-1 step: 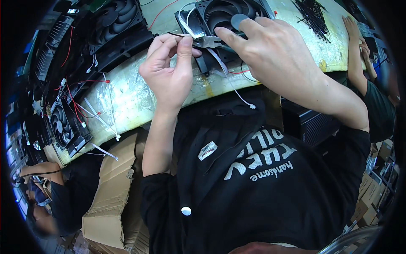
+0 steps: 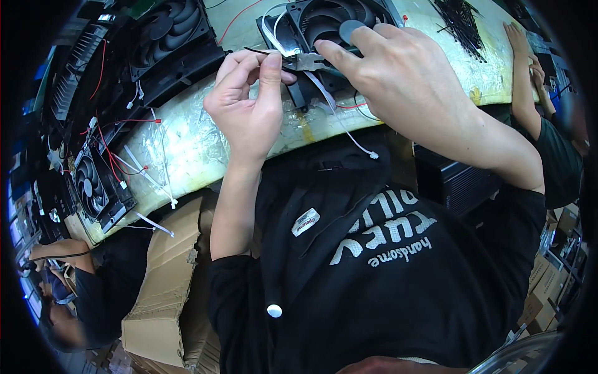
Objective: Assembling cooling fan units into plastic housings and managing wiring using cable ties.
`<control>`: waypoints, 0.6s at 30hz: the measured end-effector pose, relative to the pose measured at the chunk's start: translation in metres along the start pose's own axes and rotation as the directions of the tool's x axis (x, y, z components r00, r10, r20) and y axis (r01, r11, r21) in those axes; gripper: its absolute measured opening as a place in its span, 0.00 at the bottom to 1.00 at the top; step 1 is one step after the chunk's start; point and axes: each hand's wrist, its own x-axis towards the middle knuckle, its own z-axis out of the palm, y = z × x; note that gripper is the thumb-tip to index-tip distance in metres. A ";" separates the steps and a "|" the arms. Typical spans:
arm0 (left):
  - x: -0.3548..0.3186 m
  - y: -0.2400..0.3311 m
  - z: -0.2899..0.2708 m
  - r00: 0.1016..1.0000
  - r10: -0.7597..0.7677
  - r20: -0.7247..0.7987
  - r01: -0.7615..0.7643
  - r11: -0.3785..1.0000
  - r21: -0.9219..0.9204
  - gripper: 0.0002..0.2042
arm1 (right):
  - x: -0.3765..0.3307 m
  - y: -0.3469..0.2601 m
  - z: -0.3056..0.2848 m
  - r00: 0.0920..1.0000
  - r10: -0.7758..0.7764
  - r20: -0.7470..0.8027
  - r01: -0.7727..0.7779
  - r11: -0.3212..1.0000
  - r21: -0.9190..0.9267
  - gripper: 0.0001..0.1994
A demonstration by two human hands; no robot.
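Observation:
My left hand (image 2: 249, 103) is closed in a pinch, thumb against fingers, on a thin black cable tie whose tip sticks out to the left. In my right hand (image 2: 408, 78) is a pair of cutting pliers (image 2: 309, 62), its metal jaws pointing left and reaching my left fingertips. The handles are mostly hidden under the right fingers. Both hands work at the near edge of a black cooling fan (image 2: 327, 22) in a dark frame. White wires (image 2: 321, 90) run from beside the jaws toward me, and one ends in a white connector (image 2: 374, 154) hanging past the table edge.
A pile of black cable ties (image 2: 461, 28) lies at the far right. Another black fan unit (image 2: 168, 37) and a smaller fan (image 2: 90, 184) with red and white wires stand at left. A cardboard box (image 2: 165, 280) sits below the table (image 2: 199, 149). Other people work at both sides.
Almost nothing differs. The hanging white connector has shifted very slightly to the right; both hands keep their hold.

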 end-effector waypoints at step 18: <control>-0.158 0.002 -0.134 0.852 0.512 -0.109 -0.174 0.474 0.863 0.02 | -0.140 0.126 0.070 0.670 0.733 0.115 -0.734 0.631 0.250 0.22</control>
